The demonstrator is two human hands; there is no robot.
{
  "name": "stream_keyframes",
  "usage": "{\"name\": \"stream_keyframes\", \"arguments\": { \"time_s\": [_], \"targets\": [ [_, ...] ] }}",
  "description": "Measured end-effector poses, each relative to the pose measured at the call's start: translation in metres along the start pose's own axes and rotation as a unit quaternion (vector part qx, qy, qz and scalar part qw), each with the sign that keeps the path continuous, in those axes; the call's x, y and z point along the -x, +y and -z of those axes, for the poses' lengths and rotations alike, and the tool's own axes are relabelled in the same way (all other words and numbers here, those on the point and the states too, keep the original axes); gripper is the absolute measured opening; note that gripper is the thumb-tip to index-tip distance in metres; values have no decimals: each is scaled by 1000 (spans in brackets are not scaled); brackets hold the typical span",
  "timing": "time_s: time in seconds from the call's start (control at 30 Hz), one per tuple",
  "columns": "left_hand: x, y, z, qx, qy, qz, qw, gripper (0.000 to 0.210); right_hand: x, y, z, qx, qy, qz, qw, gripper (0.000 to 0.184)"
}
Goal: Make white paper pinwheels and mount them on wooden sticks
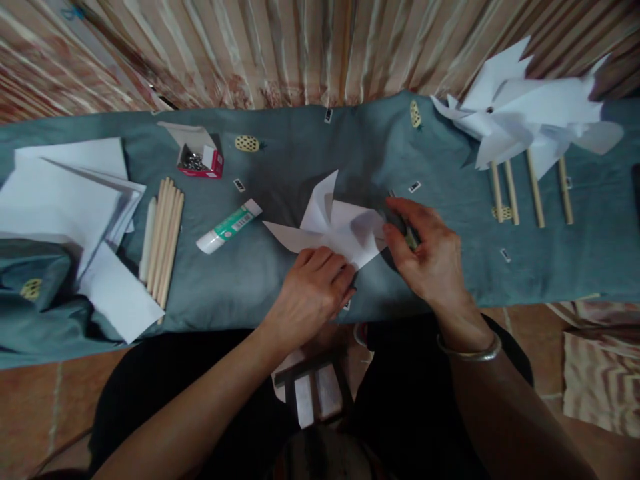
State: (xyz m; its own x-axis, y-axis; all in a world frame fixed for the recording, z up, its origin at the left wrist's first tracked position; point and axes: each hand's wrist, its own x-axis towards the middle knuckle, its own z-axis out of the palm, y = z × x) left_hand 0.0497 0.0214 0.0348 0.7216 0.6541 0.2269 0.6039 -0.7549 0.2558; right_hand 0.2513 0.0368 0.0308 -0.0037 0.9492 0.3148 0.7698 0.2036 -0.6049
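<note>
A white paper pinwheel (340, 230) with folded, curved blades lies on the cloth in front of me. My left hand (320, 280) is closed on its lower edge, fingers curled over the paper. Beside the right-hand blade, my right hand (425, 250) is closed around a dark, slim tool (411, 235). The palm and fingers cover most of that tool, so its kind cannot be made out. To the left of the pinwheel rests a green and white glue stick (229, 227).
A small red box of metal pins (213, 165) stands open behind the glue stick. Wooden sticks (167, 240) and white paper sheets (65, 193) lie at left. Several finished pinwheels on sticks (525, 120) lie at right. The blue-grey cloth (480, 260) ends near my lap.
</note>
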Motion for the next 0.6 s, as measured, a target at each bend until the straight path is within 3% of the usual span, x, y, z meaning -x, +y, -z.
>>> {"name": "stream_keyframes", "arguments": {
  "time_s": [0.23,0.6],
  "targets": [
    [-1,-1,-3,-39,7,-5,999,13,2,1,3,-19,-15,39,999,28],
    [12,-8,6,-10,3,17,1000,16,10,17,6,-11,-57,22,998,35]
  ]
}}
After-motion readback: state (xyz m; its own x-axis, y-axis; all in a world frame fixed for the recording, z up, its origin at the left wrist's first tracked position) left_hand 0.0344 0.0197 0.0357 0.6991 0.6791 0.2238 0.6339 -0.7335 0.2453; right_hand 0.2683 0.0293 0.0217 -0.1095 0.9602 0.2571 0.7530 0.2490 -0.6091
